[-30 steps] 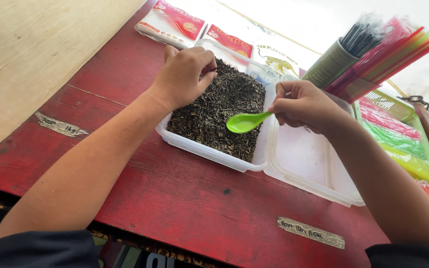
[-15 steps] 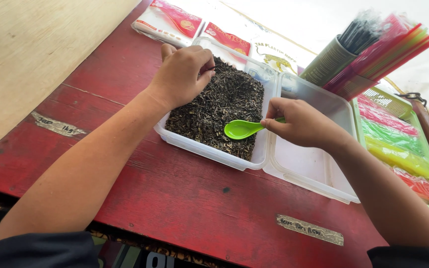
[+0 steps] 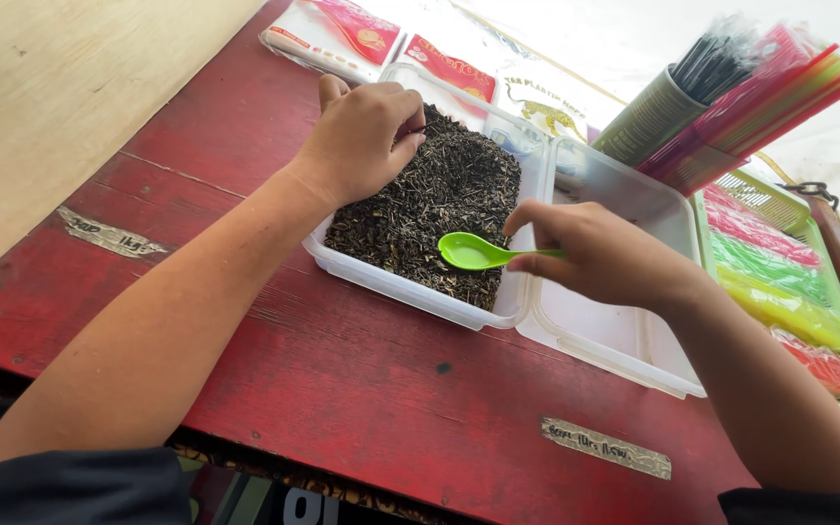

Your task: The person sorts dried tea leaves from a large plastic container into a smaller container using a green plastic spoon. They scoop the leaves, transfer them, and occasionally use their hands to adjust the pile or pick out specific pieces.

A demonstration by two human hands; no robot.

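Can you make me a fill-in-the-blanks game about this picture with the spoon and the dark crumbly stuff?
1. The right hand holds a small spoon coloured ____.
2. The left hand rests in the dark flakes, which fill a white ____.
3. The table top is painted ____.
4. The tall cup at the back holds lots of ____.

Missing words: green; tub; red; straws

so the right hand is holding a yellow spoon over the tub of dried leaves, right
Not quite: the spoon is green, not yellow, as the head view shows. The rest holds: the right hand holds it by the handle over the tub of dried leaves.
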